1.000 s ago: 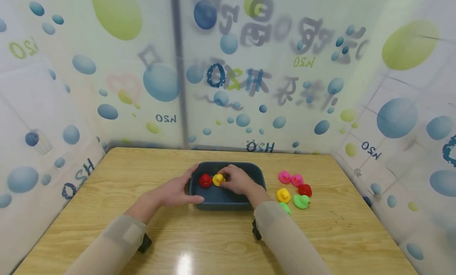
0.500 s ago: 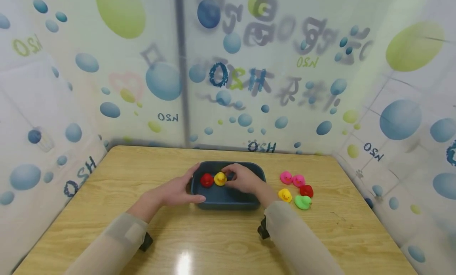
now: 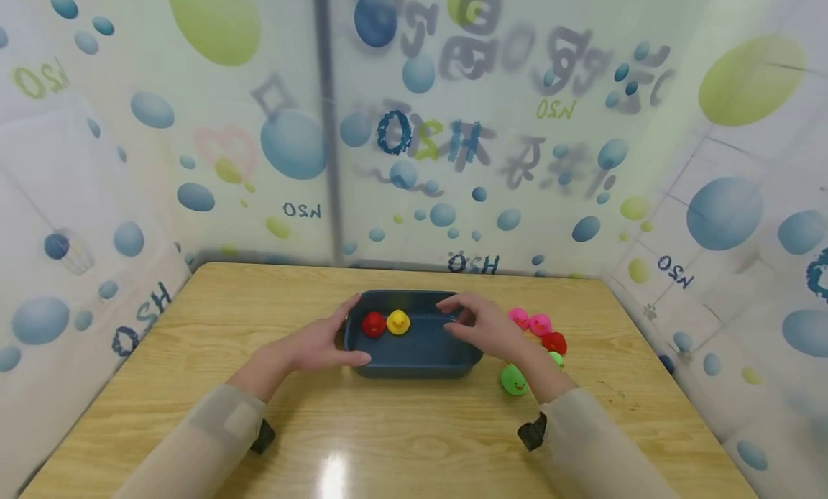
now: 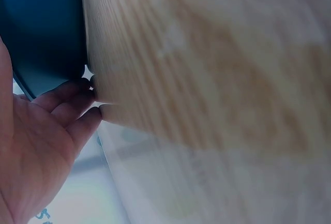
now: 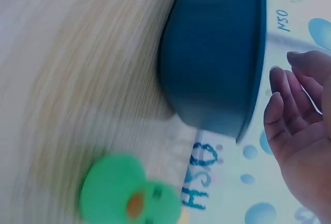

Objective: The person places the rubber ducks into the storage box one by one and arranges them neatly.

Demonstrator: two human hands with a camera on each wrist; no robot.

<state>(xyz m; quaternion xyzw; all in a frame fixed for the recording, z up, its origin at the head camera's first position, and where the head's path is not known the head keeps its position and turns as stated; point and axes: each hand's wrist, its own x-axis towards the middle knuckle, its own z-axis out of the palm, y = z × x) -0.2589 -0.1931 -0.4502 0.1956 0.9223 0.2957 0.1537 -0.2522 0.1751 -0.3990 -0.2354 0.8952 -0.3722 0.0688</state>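
Wood-grain surface [image 3: 401,434]: left hand [image 3: 313,346] spread against dark-blue tray [image 3: 427,351], not gripping; right hand [image 3: 488,326] empty, loosely parted. Lift right well clear, sparing rubber ducks [image 3: 373,325] between hands a jolt.

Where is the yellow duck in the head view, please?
In the head view, the yellow duck sits in the left half of the blue tray, right of a red duck.
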